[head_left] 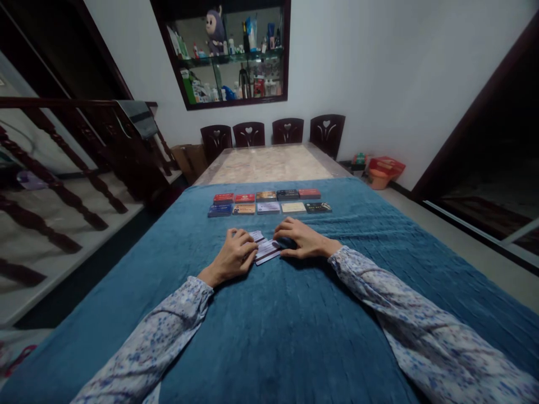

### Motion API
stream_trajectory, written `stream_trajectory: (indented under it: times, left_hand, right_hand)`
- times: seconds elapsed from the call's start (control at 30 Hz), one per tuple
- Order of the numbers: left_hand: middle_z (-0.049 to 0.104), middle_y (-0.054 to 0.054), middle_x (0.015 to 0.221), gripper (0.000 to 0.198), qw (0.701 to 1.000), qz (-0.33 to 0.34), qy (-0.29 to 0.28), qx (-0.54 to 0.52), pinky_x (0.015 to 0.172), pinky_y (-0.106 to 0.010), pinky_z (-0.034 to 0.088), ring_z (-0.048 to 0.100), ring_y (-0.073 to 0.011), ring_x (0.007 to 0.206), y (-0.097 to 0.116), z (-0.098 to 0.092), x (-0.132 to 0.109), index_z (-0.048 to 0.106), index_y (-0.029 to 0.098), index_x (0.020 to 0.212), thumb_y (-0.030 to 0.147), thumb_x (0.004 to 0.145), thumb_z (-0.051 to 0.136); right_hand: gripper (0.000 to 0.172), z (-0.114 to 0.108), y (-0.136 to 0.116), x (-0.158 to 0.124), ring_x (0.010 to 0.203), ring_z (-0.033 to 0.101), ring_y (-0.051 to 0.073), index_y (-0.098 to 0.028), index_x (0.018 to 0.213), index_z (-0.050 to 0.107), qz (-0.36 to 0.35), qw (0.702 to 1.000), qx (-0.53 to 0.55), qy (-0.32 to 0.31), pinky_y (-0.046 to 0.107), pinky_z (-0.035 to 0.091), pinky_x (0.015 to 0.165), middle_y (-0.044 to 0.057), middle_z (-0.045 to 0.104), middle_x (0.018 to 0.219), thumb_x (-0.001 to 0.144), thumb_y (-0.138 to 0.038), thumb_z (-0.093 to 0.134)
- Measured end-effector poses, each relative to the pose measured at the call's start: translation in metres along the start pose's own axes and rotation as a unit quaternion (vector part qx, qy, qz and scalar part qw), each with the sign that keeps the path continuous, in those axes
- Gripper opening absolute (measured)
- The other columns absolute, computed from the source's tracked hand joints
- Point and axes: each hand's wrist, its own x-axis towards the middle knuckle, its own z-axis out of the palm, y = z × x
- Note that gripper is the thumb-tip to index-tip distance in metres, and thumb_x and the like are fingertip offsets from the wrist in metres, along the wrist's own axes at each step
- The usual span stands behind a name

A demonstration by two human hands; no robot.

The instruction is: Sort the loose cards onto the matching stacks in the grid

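Both hands down on the blue cloth [295, 314], left hand [231, 257] curled over a small stack of cards [266, 250], right hand [301, 238] pressing its far edge, possibly covering more, ten cards in two rows [269, 203] just beyond the stack.

Beyond the person's two hands — left hand [234, 253], right hand [300, 238] — ten cards lie on the blue cloth [269, 325] in two rows: five in the far row [266, 196], five in the near row [269, 208]. Behind those rows stand four dark chairs [272, 132].
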Motion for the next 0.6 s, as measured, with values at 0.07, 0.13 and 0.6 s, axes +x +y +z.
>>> stream_trajectory:
  times: [0.07, 0.13, 0.6]
  left_hand:
    - [0.073, -0.01, 0.103, 0.024, 1.0, 0.018, -0.012, -0.002, 0.101, -0.051, 0.036, 0.06, -0.0258, 0.103, 0.0018, -0.002, -0.0016, 0.073, 0.022, 0.101, 0.033, 0.098, 0.052]
    - [0.072, -0.01, 0.106, 0.024, 0.999, 0.029, -0.028, 0.001, 0.103, -0.052, 0.035, 0.059, -0.0273, 0.106, 0.0034, -0.0041, -0.0022, 0.072, 0.022, 0.104, 0.039, 0.095, 0.056]
    - [0.067, -0.011, 0.102, 0.031, 0.996, 0.088, -0.031, -0.007, 0.097, -0.049, 0.038, 0.059, -0.0279, 0.101, -0.0031, -0.0007, -0.0039, 0.07, 0.018, 0.109, 0.041, 0.09, 0.062]
  right_hand:
    - [0.044, 0.0039, 0.0007, 0.001, 0.109, 0.052, 0.028, -0.02, 0.122, 0.07, 0.002, 1.0, 0.002, 0.0, 0.048, 0.046, 0.096, 0.014, 0.068, 0.122, 0.089, -0.048, 0.071]
    - [0.046, 0.0067, 0.0004, 0.0016, 0.109, 0.052, 0.029, -0.02, 0.122, 0.071, 0.008, 1.0, 0.005, 0.001, 0.048, 0.046, 0.096, 0.013, 0.069, 0.122, 0.086, -0.048, 0.074]
    - [0.031, 0.0029, -0.006, 0.0017, 0.106, 0.053, 0.026, -0.02, 0.116, 0.074, -0.005, 0.999, 0.035, -0.028, 0.045, 0.044, 0.097, 0.011, 0.072, 0.119, 0.092, -0.038, 0.07]
